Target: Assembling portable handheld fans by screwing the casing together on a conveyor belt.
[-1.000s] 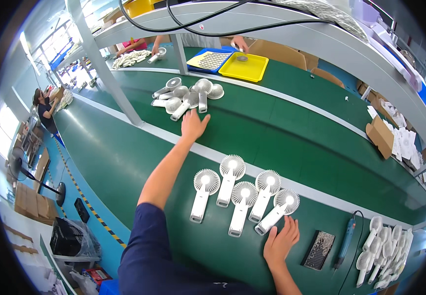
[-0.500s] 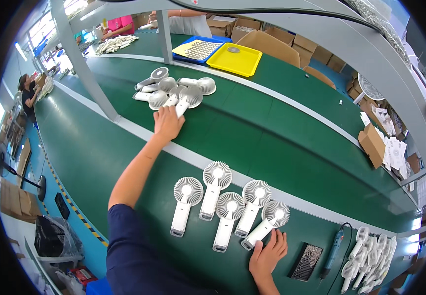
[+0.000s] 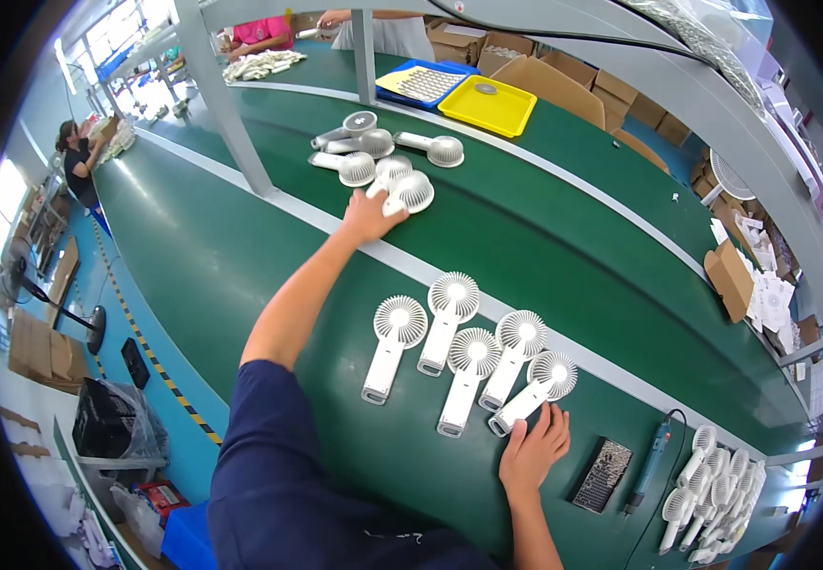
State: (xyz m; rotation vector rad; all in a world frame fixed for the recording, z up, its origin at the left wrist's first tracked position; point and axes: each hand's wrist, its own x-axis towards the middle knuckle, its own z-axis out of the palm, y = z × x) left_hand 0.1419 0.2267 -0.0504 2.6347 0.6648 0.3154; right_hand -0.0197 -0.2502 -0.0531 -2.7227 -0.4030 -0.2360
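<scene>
My left hand (image 3: 371,218) reaches across the bench with its fingers wrapped round the handle of a white handheld fan (image 3: 411,192). A second white fan (image 3: 392,171) lies right against it; whether the hand grips this one too is hidden. Close behind are several more handheld fans (image 3: 358,169), one of them greyer (image 3: 359,122). Nearer me, several white fans lie spread out, among them a left one (image 3: 400,321) and a rightmost one (image 3: 554,376). My right hand (image 3: 533,454) rests open beside the rightmost fan's handle, fingers stretched and thumb near its end.
Right of my right hand lie a black tray of small screws (image 3: 603,475) and a teal electric screwdriver (image 3: 651,467) with a cord. Beyond is a fan pile (image 3: 715,494). Yellow (image 3: 501,116) and blue trays stand at the back. A metal post (image 3: 226,104) rises left; other people work farther off.
My left hand has drawn the gripped fan, with the one against it, a little away from the other fans. The view has shifted; my right hand stays by the rightmost fan.
</scene>
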